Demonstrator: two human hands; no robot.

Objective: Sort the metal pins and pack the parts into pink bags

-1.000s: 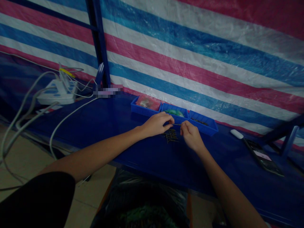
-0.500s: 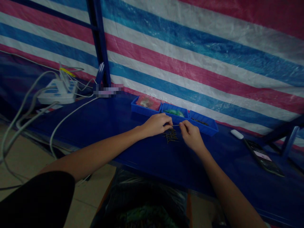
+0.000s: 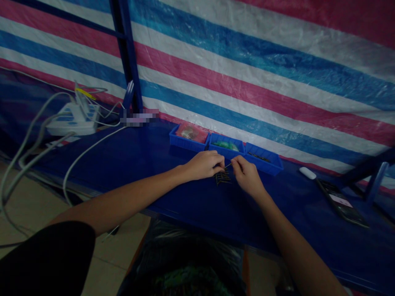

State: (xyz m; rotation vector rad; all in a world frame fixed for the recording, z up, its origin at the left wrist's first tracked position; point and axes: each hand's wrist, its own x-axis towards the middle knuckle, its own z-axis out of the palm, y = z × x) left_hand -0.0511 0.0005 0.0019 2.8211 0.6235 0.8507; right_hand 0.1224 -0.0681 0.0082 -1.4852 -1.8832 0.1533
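Note:
A thin, short metal rod spans the gap between my two hands, tilted up toward the right. At its left end, my left hand pinches it between thumb and fingers. The fingertips of my right hand are closed on the other end. Just beneath and in front lies a small group of similar dark, thin metal pieces, set out roughly in rows on the blue table. My left fingers hide part of that group. The pieces are too small to name exactly.
Behind my hands stand three blue bins: one with a pinkish bag, one with green material, one with dark thin pieces. A phone and a white case lie right. A power strip with cables sits left.
My left fingertips have dropped slightly, so the rod slants more steeply, its right end higher. My right hand has shifted a little to the left. The bins and pieces on the table look unchanged.

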